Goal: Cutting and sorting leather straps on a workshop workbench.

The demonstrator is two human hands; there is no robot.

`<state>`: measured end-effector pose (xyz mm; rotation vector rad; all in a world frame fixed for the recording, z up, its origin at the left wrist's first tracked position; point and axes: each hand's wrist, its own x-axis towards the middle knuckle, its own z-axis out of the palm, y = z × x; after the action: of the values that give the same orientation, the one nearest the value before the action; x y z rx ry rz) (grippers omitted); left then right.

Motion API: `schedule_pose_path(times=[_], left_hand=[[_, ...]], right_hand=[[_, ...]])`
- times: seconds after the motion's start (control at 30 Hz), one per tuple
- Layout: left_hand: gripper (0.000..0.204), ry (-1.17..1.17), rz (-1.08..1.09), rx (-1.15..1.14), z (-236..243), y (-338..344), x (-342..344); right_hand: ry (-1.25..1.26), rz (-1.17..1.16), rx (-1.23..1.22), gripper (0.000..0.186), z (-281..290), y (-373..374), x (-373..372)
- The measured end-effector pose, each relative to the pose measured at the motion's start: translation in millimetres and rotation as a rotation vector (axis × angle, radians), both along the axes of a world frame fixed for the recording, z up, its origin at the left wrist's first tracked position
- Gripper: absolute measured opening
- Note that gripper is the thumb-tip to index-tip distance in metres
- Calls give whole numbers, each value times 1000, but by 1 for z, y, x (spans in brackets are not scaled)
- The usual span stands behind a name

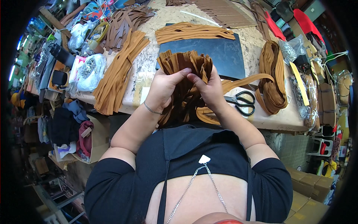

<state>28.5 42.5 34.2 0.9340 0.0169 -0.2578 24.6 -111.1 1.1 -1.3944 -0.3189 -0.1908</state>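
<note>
A thick bundle of brown tape strips (183,61) is held upright between my two hands, above the table's front edge. My left hand (164,87) is closed round its left side, with the thumb pressed on the front. On the right side my right hand (209,89) grips the same bundle, its thumb pointing inward. The strips' lower ends hang toward my apron, partly covered by my hands. Behind them lies a dark cutting mat (216,58) with a row of tan strips (194,31) along its far edge. Black-handled scissors (244,103) rest by my right forearm.
More tan strips (121,74) lie at the left of the worktable (145,56). A big coil of brown tape (273,76) stands at the right, one end running toward my hands. Dark brown strips (128,22) and plastic-wrapped items (91,72) crowd the far left.
</note>
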Motion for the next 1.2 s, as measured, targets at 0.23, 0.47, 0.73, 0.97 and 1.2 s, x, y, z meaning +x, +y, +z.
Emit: schedule_pose_path(times=[0.23,0.47,0.73,0.97,1.2], left_hand=[[30,7,-83,27,2,7,4],[30,56,-119,-83,1,3,0],[25,37,-131,-5,4,6,6],[24,24,-36,67,-1,1,11],[26,25,-115,38,4,-6,5]], right_hand=[[101,-31,176,36,-1,0,0],[19,14,-38,37,4,4,-2],[88,-11,60,32,4,-3,2],[37,-35,-2,37,7,-1,-2],[8,-16,-10,36,3,-7,0]])
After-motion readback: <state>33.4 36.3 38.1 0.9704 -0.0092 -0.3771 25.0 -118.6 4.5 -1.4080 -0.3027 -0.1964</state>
